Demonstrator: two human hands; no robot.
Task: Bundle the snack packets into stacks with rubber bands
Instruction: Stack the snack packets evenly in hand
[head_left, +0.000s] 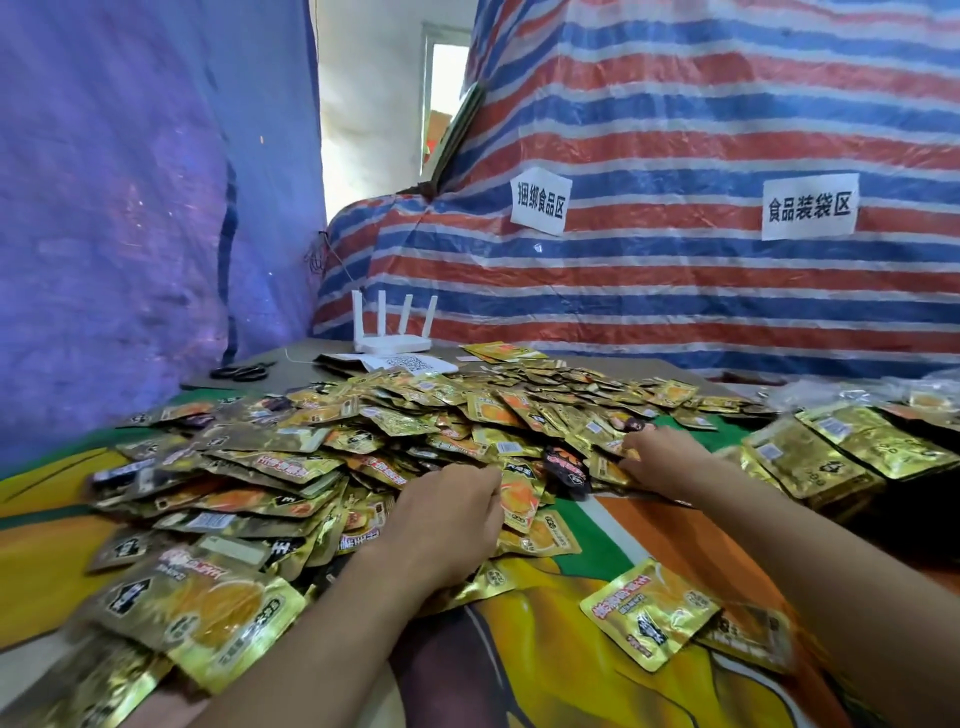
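A big loose heap of gold snack packets (374, 431) covers the table from the left edge to the middle. My left hand (447, 514) lies on the near side of the heap, its fingers curled down into the packets. Farther right, my right hand (660, 457) reaches into the heap's edge, with its fingertips on gold packets; whether it grips one I cannot tell. A single gold packet (649, 613) lies apart on the cloth near me. Stacked gold packets (831, 457) sit in rows at the right. No rubber band shows.
A colourful printed cloth (587, 525) covers the table. At the back stand a white router (392, 332), a sheet with a QR code (410, 364) and black scissors (241, 371). A striped tarp (675, 208) with two paper labels closes the back, and a blue tarp (130, 208) the left.
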